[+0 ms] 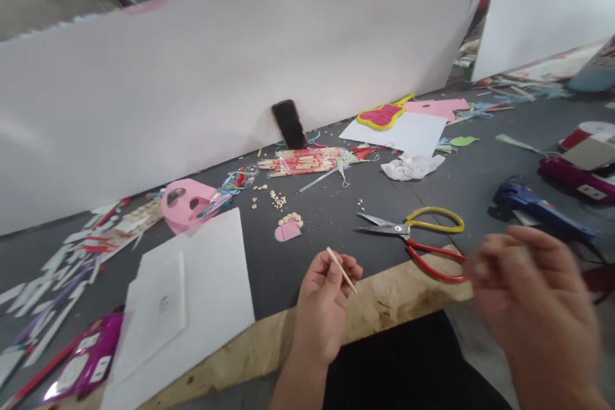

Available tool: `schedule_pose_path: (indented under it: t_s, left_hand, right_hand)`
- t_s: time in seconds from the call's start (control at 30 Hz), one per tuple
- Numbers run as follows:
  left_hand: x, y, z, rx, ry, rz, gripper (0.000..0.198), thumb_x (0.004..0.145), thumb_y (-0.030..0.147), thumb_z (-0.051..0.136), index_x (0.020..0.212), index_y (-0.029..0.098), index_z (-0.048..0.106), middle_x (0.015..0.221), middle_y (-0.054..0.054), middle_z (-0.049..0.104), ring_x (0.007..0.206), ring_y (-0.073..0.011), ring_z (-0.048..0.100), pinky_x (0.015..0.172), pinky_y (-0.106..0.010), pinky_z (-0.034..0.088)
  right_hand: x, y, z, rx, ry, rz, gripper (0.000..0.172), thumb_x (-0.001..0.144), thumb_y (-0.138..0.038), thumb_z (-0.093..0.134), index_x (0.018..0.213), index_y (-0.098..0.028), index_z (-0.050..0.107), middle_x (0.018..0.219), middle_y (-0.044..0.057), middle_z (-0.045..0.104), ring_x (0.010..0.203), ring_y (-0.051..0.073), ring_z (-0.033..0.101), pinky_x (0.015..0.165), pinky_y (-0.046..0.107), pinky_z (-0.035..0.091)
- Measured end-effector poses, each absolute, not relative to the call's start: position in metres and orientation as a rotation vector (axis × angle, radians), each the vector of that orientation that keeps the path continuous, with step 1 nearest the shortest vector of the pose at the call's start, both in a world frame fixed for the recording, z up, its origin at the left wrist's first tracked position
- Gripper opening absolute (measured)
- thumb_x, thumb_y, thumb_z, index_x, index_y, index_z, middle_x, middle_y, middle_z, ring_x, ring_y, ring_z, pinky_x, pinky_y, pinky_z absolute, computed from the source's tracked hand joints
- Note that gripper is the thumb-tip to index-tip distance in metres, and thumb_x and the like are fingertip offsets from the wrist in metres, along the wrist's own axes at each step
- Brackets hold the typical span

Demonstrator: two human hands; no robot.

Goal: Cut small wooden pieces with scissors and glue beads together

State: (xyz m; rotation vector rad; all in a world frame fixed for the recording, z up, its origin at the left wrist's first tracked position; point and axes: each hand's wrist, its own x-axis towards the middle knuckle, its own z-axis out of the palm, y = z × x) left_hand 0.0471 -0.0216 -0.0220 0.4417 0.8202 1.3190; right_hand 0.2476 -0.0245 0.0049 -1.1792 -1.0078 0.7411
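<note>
Bare left hand [323, 298], bare right hand [533, 307] — black clothing [398, 365] beneath.

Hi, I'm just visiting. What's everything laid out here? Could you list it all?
Scissors: one pair, red and yellow handles, right of centre.
Phone: one, black, leaning on the white board.
Glue gun: one, blue, far right.
Foam guitar shape: one, pink and yellow, far side.
Foam cutout: one, pink, left.
Paper sheets: several, white, near left.
Wooden sticks: one bundle, red-wrapped, far side.
Left hand: one, holding a thin wooden stick, centre.
Right hand: one, blurred, raised at right.
</note>
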Motion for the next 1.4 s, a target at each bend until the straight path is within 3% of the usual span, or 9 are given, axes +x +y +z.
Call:
schedule_pose_path:
  t_s: [0.13,0.23,0.37,0.5,0.63,0.8,0.97,1.2,1.4]
  left_hand:
    - [0.054,-0.022,-0.016,0.347,0.696,1.368,0.008,0.080,0.026,0.067,0.083,0.021,0.061,0.088,0.000,0.064,0.077,-0.0108,0.061,0.078,-0.027,0.049]
    - [0.055,-0.026,-0.015,0.341,0.719,1.354,0.009,0.080,0.028,0.067,0.082,0.021,0.061,0.093,0.001,0.063,0.070,-0.0095,0.060,0.067,-0.024,0.049]
    - [0.054,-0.030,-0.021,0.425,0.832,1.369,0.013,0.079,0.031,0.067,0.083,0.020,0.062,0.089,-0.001,0.063,0.072,-0.0091,0.058,0.066,-0.021,0.047]
    - [0.051,-0.028,-0.025,0.591,0.967,1.437,0.020,0.081,0.037,0.064,0.081,0.017,0.062,0.086,-0.003,0.063,0.080,-0.0123,0.058,0.076,-0.024,0.047]
    - [0.042,-0.026,-0.022,0.642,1.037,1.413,0.025,0.084,0.042,0.059,0.082,0.017,0.057,0.079,-0.002,0.062,0.068,-0.0112,0.058,0.065,-0.024,0.047]
    - [0.029,-0.023,-0.023,0.701,1.081,1.362,0.024,0.084,0.040,0.060,0.088,0.017,0.055,0.075,0.002,0.056,0.049,-0.0029,0.041,0.046,-0.017,0.032]
    - [0.028,-0.021,-0.028,0.680,1.074,1.332,0.024,0.082,0.039,0.063,0.092,0.018,0.057,0.082,0.001,0.054,0.050,-0.0016,0.035,0.045,-0.017,0.026]
    - [0.025,-0.024,-0.028,0.707,1.096,1.256,0.026,0.082,0.041,0.062,0.092,0.018,0.058,0.055,0.008,0.034,0.048,-0.0048,0.029,0.045,-0.018,0.021]
    - [0.022,-0.024,-0.029,0.720,1.214,1.251,0.031,0.080,0.047,0.061,0.089,0.017,0.061,0.051,0.007,0.032,0.048,-0.0063,0.027,0.045,-0.020,0.018]
  right_hand:
    - [0.211,-0.038,-0.013,-1.215,-1.448,1.274,0.026,0.087,-0.035,0.053,0.111,-0.024,0.054,0.085,0.003,0.063,0.067,0.015,0.061,0.057,0.026,0.050]
    - [0.188,-0.039,-0.020,-1.203,-1.668,1.301,0.024,0.089,-0.031,0.049,0.110,-0.022,0.055,0.090,0.003,0.064,0.077,0.015,0.061,0.069,0.026,0.050]
    - [0.177,-0.034,-0.018,-1.267,-1.761,1.136,0.025,0.093,-0.033,0.040,0.082,-0.020,0.058,0.069,0.000,0.059,0.062,0.012,0.054,0.057,0.022,0.043]
    - [0.180,-0.031,-0.014,-1.297,-1.935,0.974,0.028,0.095,-0.032,0.038,0.083,-0.020,0.060,0.067,0.000,0.060,0.059,0.012,0.055,0.053,0.023,0.042]
    - [0.208,-0.014,-0.014,-1.334,-2.171,0.546,0.026,0.091,-0.031,0.045,0.108,-0.019,0.061,0.098,0.008,0.066,0.088,0.020,0.061,0.076,0.033,0.049]
    - [0.271,0.012,-0.030,-1.562,-2.175,-0.086,0.037,0.086,-0.039,0.050,0.113,-0.015,0.059,0.116,0.015,0.060,0.115,0.032,0.048,0.097,0.049,0.039]
    - [0.301,0.021,-0.045,-1.540,-2.214,-0.110,0.039,0.083,-0.039,0.051,0.115,-0.017,0.058,0.115,0.016,0.062,0.108,0.035,0.054,0.089,0.049,0.041]
    - [0.296,0.025,-0.021,-1.632,-2.239,-0.108,0.045,0.067,-0.050,0.067,0.103,-0.024,0.065,0.082,0.012,0.069,0.079,0.033,0.062,0.072,0.045,0.041]
    - [0.293,0.003,-0.008,-1.574,-1.685,0.395,0.053,0.070,-0.064,0.060,0.113,-0.032,0.058,0.080,0.009,0.071,0.065,0.025,0.066,0.052,0.034,0.048]
